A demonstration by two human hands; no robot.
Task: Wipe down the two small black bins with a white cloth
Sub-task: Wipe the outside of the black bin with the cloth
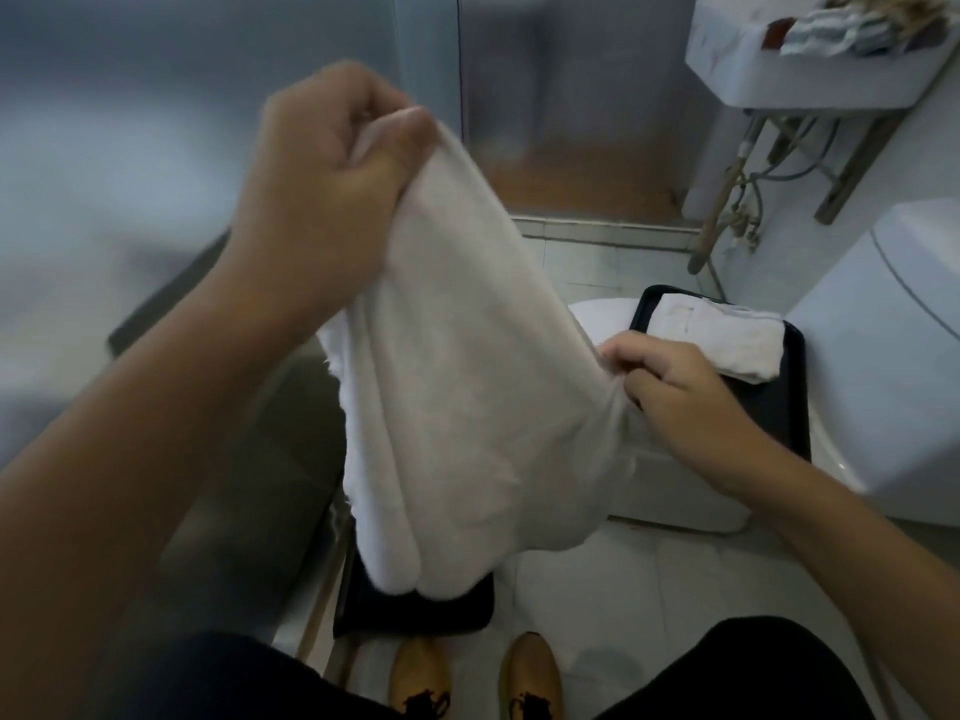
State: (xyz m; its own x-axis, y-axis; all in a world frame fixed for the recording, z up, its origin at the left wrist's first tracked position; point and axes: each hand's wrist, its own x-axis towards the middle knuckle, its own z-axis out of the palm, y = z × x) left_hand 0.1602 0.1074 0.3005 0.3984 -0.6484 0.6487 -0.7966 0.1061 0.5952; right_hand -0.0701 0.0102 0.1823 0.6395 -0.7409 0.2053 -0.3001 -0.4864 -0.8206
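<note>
The left hand (332,163) is raised high, its fingers and thumb curled tight round the top corner of a white cloth (457,366), which hangs down from that grip in a long loose sheet. The right hand (675,387) sits lower and off to the side of the left, pinching the cloth's side edge between thumb and curled fingers, so the fabric is drawn taut between the two grips while its bottom edge sags below both hands. Just behind the right hand, and partly hidden by it, is a black bin (779,407) with a folded white rag (727,340) lying across its top, close beyond the right fingertips. Well below the left hand, under the cloth's drooping lower edge, a second black bin (415,610) shows only as a dark strip on the pale tiled floor (623,579); whether the cloth touches it cannot be told. Beyond the right hand stands a white toilet (883,356), and far above it a wall basin (789,59) with pipes beneath. Beneath both forearms, at the bottom of the view, are two tan shoes (530,678) and dark trouser legs
</note>
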